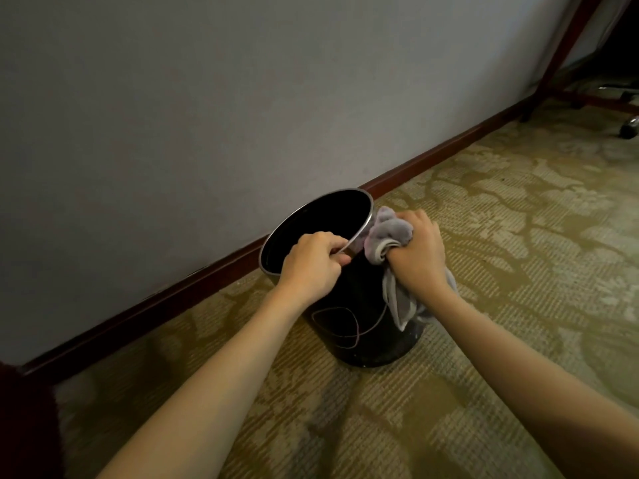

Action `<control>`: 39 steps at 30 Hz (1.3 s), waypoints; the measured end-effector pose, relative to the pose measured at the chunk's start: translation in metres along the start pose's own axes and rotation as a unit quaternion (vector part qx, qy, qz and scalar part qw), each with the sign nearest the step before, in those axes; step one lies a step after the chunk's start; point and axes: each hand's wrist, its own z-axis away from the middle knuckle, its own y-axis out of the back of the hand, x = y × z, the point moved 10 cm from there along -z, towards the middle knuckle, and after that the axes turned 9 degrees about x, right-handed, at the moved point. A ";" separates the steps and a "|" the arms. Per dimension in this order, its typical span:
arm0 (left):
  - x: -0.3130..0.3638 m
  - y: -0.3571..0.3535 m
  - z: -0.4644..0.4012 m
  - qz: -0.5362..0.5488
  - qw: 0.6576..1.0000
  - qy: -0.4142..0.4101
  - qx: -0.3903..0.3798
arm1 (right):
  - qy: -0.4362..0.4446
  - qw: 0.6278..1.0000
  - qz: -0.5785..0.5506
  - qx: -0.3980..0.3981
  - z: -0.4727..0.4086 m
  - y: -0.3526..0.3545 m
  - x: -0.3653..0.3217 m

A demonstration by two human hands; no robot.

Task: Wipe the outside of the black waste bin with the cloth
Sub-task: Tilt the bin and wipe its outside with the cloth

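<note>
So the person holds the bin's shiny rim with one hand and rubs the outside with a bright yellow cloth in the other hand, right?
Almost. The cloth is not bright yellow; the head view shows it is pale grey. The rest holds: the left hand grips the shiny rim of the black waste bin, and the right hand presses the bunched cloth against the bin's outside.

I see a plain grey wall (pixel 207 115) meeting a dark red-brown skirting board (pixel 432 159), a dim olive floral carpet (pixel 501 236), reddish furniture legs (pixel 567 46) and a chair castor (pixel 628 127) at far right.
</note>
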 end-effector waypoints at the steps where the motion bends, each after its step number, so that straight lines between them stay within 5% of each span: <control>1: 0.001 -0.002 -0.001 -0.002 1.000 0.004 -0.002 | 0.012 1.000 -0.005 0.006 -0.001 0.002 -0.003; 7: -0.004 0.001 -0.005 0.012 1.000 0.013 -0.012 | 0.029 0.999 0.019 -0.010 0.015 -0.010 0.030; 15: -0.033 0.024 -0.008 0.051 0.997 0.063 0.008 | 0.003 0.941 0.231 -0.247 0.081 -0.039 0.136; 20: -0.039 0.026 -0.006 0.064 0.995 0.076 0.006 | -0.004 0.955 0.207 -0.211 0.059 -0.040 0.118; 29: -0.026 0.015 -0.003 0.050 0.998 0.041 0.002 | 0.119 0.993 0.004 0.000 -0.002 -0.017 -0.032; 35: -0.040 0.027 -0.007 0.037 0.998 0.044 0.036 | 0.191 0.980 0.045 -0.010 0.017 -0.027 -0.031; 39: -0.058 0.037 -0.012 0.029 0.996 0.053 0.059 | 0.169 0.971 0.135 -0.101 0.041 -0.049 0.017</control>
